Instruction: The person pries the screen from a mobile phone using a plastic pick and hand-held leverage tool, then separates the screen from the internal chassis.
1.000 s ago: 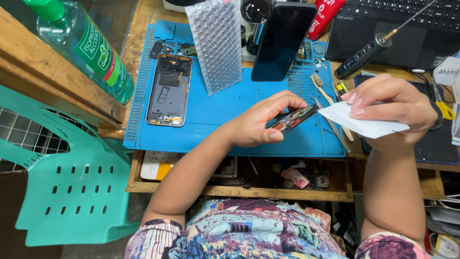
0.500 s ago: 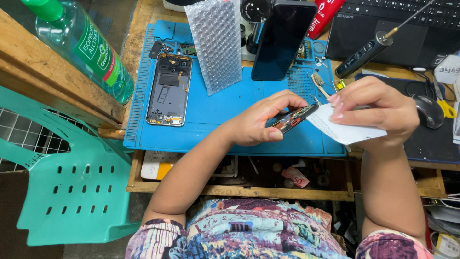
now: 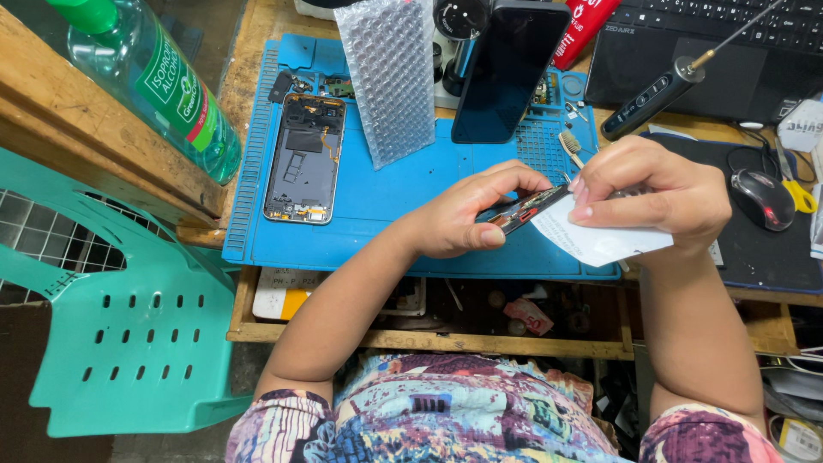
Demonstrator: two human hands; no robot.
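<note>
Left hand pinching dark phone part; right hand pinching white wipe against it, above blue mat.

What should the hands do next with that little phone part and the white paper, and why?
Probably rub the white wipe a little further along the small dark part. The left hand holds that part by its edges above the blue mat, and the right hand presses the wipe against its near end, so the rest looks unwiped.

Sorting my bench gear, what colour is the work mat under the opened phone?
Blue; the work mat shows best in the head view.
</note>
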